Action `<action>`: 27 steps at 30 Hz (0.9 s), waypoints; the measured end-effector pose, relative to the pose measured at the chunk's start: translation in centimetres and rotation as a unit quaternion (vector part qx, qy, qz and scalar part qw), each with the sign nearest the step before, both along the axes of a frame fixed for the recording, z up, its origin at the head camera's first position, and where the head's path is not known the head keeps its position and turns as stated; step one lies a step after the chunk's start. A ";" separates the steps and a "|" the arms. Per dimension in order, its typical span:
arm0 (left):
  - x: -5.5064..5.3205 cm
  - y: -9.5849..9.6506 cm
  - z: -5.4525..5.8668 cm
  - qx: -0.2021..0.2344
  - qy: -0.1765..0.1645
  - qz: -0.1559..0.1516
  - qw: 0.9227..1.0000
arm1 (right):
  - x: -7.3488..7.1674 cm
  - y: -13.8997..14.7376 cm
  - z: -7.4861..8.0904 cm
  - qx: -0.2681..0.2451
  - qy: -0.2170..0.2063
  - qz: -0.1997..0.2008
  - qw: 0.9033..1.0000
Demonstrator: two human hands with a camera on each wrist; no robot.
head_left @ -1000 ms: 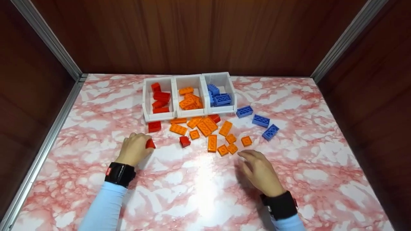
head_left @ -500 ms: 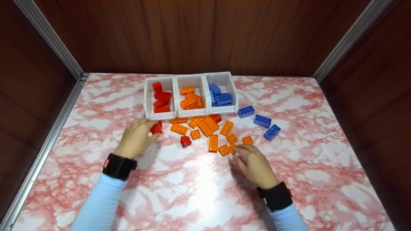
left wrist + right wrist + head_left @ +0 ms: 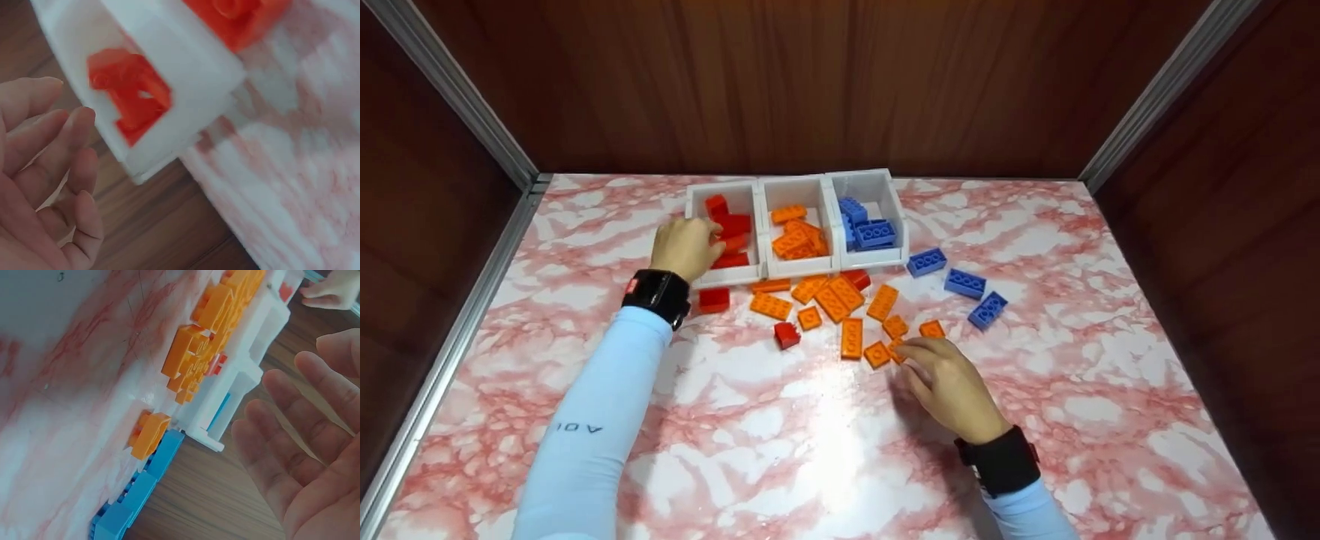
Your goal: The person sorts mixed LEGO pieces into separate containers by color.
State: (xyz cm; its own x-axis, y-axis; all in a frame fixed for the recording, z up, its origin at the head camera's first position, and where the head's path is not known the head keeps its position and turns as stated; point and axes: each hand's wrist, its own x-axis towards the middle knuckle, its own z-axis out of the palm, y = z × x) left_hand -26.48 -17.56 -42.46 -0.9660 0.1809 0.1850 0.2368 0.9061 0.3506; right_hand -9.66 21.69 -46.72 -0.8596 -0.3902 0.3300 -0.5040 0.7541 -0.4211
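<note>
My left hand (image 3: 684, 247) is over the left compartment of the white bin (image 3: 801, 265), its fingertips beside the red bricks (image 3: 733, 223). In the left wrist view the left fingers (image 3: 84, 169) are loosely bent, and no brick shows between them. One red brick (image 3: 714, 300) lies on the table in front of that compartment. My right hand (image 3: 956, 390) hovers at the near end of the loose orange bricks, its fingertips partly covering a small orange brick (image 3: 897, 349). The right wrist view shows the right fingers (image 3: 281, 399) relaxed, with nothing held.
Orange bricks (image 3: 799, 244) fill part of the middle compartment, blue bricks (image 3: 874, 233) the right one. Several orange bricks (image 3: 851, 339) and a red brick (image 3: 787, 335) are scattered before the bin. Three blue bricks (image 3: 965, 283) lie to its right. Dark wood-grain walls (image 3: 825, 90) enclose the table.
My left hand has moved from the table, where it held a red brick, up and away to the left compartment. The right hand has shifted slightly left, over a small orange brick.
</note>
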 end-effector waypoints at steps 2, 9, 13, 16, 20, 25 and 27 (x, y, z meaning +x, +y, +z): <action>-0.3 -0.3 -0.4 -0.010 -0.001 0.005 1.000 | 0.1 0.1 0.0 -0.002 0.005 0.003 1.000; 1.2 -0.3 -0.9 -0.012 -0.003 0.004 1.000 | 0.1 0.5 0.0 -0.008 0.006 -0.004 1.000; 2.5 -0.2 -1.9 0.002 0.006 0.003 1.000 | 0.3 0.5 -0.2 -0.012 0.009 0.000 1.000; 3.7 -0.2 -2.9 0.015 0.000 0.023 1.000 | 0.5 0.5 -0.3 -0.015 0.015 0.004 1.000; 5.1 0.2 -4.4 0.014 -0.015 0.074 0.997 | 0.7 0.5 -0.4 -0.023 0.020 -0.003 1.000; 5.7 1.0 -5.7 -0.023 0.001 0.118 0.993 | 1.0 0.7 -0.2 -0.021 0.015 -0.008 1.000; 6.0 1.1 -6.1 -0.033 0.002 0.127 0.991 | 1.2 0.7 -0.1 -0.019 0.013 -0.012 1.000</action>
